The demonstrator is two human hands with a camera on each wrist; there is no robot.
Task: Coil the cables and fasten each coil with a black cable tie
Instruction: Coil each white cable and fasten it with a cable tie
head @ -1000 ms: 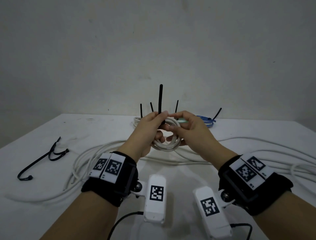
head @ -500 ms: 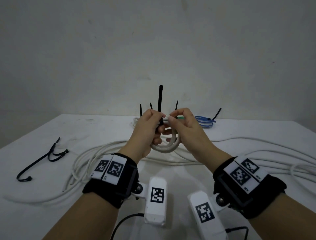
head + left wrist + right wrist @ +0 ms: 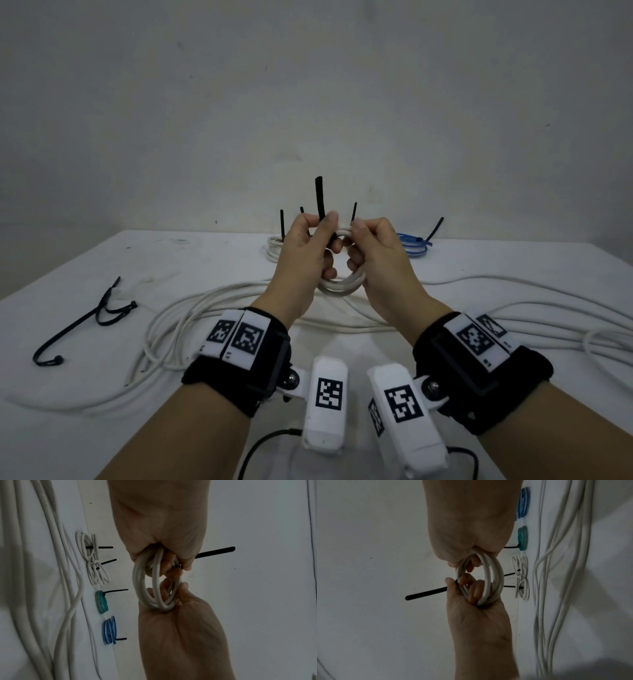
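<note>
Both hands hold a small white cable coil [image 3: 342,286] up at the centre of the head view, above the counter [image 3: 205,263]. The left hand [image 3: 305,253] curls round the coil's left side and pinches the black cable tie [image 3: 320,198], whose tail stands upright. The right hand [image 3: 376,260] grips the coil's right side. Loose white cables [image 3: 191,318] sprawl across the counter below, spare black ties [image 3: 82,322] lie at lower left, and a tied blue coil [image 3: 416,245] rests behind the right hand.
</note>
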